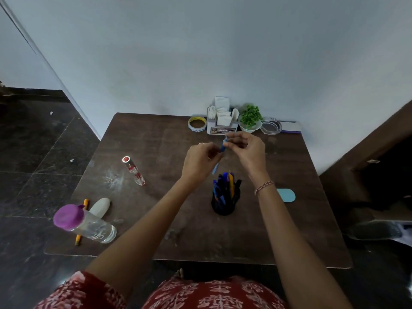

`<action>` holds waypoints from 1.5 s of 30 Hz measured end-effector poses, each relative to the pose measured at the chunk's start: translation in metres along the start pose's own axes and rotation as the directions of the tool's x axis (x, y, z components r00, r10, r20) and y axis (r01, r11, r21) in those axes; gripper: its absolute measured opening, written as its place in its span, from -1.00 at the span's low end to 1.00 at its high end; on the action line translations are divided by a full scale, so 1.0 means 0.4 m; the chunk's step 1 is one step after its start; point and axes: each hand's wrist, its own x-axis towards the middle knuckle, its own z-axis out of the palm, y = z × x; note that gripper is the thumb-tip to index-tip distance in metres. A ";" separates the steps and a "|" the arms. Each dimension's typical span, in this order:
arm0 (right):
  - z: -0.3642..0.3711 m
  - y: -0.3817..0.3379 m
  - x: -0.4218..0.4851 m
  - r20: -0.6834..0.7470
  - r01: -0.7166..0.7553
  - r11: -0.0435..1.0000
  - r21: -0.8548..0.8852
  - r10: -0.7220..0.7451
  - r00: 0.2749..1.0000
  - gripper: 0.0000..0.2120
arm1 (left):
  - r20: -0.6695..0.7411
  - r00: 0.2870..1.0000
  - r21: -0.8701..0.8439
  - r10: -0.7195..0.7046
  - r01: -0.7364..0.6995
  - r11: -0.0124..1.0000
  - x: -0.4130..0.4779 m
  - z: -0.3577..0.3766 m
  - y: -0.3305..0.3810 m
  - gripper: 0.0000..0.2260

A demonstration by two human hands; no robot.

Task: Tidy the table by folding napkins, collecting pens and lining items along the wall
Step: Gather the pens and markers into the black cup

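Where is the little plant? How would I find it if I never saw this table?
Look at the far edge of the dark table, where a row of things stands against the white wall. The little plant sits there between the napkin holder and the glass ashtray. It is the only green thing, bushy leaves in a white bowl.

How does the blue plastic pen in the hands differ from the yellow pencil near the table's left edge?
The blue plastic pen is held above the table, pinched by the left hand and the right hand; the yellow pencil lies on the table, untouched. The pen's middle shows between the hands; the pencil's middle is hidden behind the clear purple-capped bottle. Both are outside the black pen holder.
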 end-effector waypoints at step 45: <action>-0.055 0.196 -0.117 0.304 0.210 0.694 -0.689 0.014 0.953 -0.90 | 0.153 0.944 0.434 -0.291 0.200 0.879 -0.145 0.174 0.013 -0.77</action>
